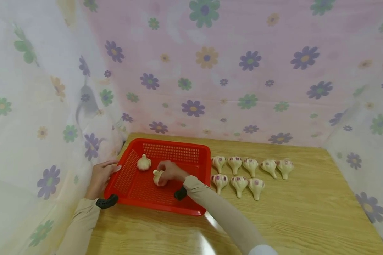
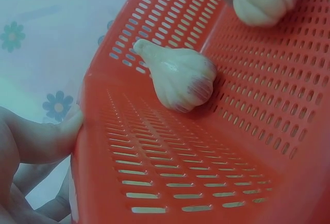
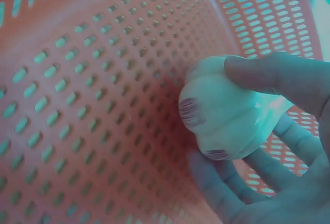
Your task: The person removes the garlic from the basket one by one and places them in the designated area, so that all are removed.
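Observation:
In the head view my right hand [image 1: 170, 170] is inside a red plastic basket [image 1: 207, 159] and holds a garlic bulb [image 1: 157, 177] low over its slotted floor. In the right wrist view the thumb lies across this purple-streaked bulb [image 3: 221, 113], with the fingers curled round its other side. A second garlic bulb [image 1: 144, 163] stands in the basket's back left part, stem up; the left wrist view shows the same bulb [image 2: 180, 77] near the corner. My left hand [image 1: 99, 177] grips the basket's left rim, thumb [image 2: 49, 139] at the edge and fingers outside.
Right of the basket, several more garlic bulbs [image 1: 239, 182] lie in two rows on the wooden table [image 1: 306, 205], stems toward me. A flower-printed curtain [image 1: 223, 71] hangs behind the table and along both sides.

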Demonstrator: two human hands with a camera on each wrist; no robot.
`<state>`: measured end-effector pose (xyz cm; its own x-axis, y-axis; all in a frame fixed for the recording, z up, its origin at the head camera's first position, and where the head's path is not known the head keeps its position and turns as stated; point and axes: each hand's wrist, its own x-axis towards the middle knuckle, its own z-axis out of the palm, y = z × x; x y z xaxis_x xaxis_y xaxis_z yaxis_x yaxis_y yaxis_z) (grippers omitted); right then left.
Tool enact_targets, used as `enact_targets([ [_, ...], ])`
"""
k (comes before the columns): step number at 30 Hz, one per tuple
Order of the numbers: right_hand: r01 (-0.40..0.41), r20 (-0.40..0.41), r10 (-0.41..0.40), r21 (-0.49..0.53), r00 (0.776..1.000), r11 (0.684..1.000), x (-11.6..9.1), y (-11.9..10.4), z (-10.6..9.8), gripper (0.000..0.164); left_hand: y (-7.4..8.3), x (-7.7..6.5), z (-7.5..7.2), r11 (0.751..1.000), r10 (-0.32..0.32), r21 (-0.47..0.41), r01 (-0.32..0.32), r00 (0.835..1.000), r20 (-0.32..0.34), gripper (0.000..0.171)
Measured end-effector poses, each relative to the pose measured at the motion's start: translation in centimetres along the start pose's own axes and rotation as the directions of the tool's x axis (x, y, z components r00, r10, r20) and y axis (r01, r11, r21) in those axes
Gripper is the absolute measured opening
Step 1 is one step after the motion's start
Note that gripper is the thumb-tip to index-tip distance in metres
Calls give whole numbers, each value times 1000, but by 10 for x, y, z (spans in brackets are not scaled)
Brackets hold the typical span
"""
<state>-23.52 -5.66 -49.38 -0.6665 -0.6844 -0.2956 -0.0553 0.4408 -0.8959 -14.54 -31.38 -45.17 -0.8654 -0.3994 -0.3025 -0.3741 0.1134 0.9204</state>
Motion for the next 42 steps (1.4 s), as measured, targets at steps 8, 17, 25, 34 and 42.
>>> enact_targets([
  [8, -9, -32, 9, -8, 999, 1000, -20, -7, -23, 43, -1, -2, -2, 1000, -7, 9, 7, 1000, 2, 50],
  [17, 20, -37, -19, 40, 999, 999, -48, -15, -51, 42, -1, -2, -2, 1000, 9, 8, -9, 1000, 23, 49],
  [25, 52, -69, -54, -35, 996, 998, -80, -25, -74, 42, -1, -2, -4, 1000, -12, -10, 12, 999, 46, 51],
  [34, 67, -111, -74, -64, 991, 996, -118, -23, -99, 44, -2, -2, -3, 1000, -16, -12, 16, 999, 48, 50],
  [42, 53, -149, -52, 6, 987, 999, -149, -8, -112, 51, -2, -2, -2, 1000, 0, -10, 1, 999, 51, 51],
])
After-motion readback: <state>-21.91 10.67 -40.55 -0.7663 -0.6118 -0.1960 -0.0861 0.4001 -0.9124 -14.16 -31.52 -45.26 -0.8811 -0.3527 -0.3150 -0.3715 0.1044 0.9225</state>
